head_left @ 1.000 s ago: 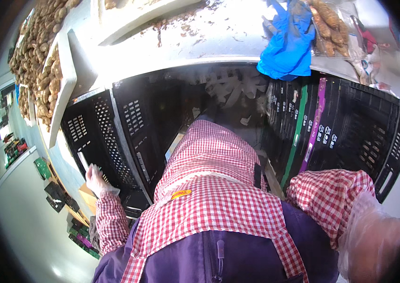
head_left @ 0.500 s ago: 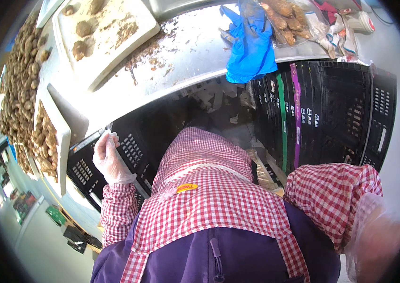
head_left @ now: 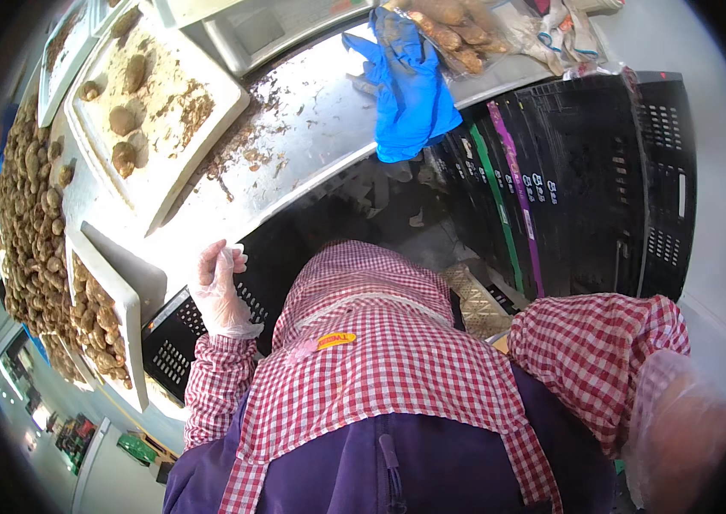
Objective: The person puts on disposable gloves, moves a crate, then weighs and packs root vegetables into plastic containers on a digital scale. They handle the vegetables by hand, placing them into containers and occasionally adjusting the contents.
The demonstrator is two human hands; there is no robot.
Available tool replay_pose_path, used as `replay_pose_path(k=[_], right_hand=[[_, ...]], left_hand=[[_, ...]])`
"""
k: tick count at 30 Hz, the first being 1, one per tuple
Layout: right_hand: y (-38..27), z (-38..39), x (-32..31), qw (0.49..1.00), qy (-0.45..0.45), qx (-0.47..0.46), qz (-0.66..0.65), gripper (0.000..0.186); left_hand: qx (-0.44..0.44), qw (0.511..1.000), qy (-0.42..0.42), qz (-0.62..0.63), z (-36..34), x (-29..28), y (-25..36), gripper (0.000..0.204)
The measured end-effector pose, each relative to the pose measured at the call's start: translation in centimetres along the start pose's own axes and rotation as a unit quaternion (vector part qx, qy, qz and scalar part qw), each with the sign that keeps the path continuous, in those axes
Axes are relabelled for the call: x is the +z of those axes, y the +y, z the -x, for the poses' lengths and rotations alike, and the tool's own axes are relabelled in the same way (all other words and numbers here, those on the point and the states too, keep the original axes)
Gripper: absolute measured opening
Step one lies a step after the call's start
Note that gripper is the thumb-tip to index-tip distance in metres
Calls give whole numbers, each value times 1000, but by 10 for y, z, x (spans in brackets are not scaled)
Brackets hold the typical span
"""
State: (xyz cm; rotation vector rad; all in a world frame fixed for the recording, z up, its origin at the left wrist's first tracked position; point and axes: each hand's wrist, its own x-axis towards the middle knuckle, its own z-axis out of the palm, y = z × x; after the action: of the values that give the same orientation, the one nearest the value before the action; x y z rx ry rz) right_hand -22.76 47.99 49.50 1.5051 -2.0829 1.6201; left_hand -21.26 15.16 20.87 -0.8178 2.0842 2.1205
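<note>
My left hand [head_left: 221,287], in a thin clear glove, is raised at the front edge of the steel table [head_left: 320,128], fingers loosely apart with nothing in them. It hovers just above a black perforated crate [head_left: 170,343] under the table. My right hand [head_left: 680,428], also gloved, is a blur at the lower right near my red-checked sleeve; whether it holds anything cannot be told. A red-checked apron over a purple garment fills the lower middle of the view.
A white tray [head_left: 157,111] with a few brown roots and soil crumbs lies on the table. Blue gloves [head_left: 410,86] hang over its edge beside a clear bag of roots [head_left: 448,26]. Folded black crates [head_left: 585,180] stand at right. More root-filled trays [head_left: 101,317] are at left.
My left hand has risen from the black crate up to the table edge. The view has shifted, so more of the tabletop and white tray shows now.
</note>
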Motion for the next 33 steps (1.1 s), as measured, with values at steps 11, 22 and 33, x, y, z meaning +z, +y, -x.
replay_pose_path(k=[11,22,33], right_hand=[[-25,7,4,998,39,29,50,26],[-36,-3,13,996,45,31,66,26],[-30,-12,8,997,54,13,48,26]], left_hand=[[-4,998,-60,-25,-23,23,16,22],[0,994,-103,-22,-39,37,25,20],[10,996,-84,12,-43,23,25,22]])
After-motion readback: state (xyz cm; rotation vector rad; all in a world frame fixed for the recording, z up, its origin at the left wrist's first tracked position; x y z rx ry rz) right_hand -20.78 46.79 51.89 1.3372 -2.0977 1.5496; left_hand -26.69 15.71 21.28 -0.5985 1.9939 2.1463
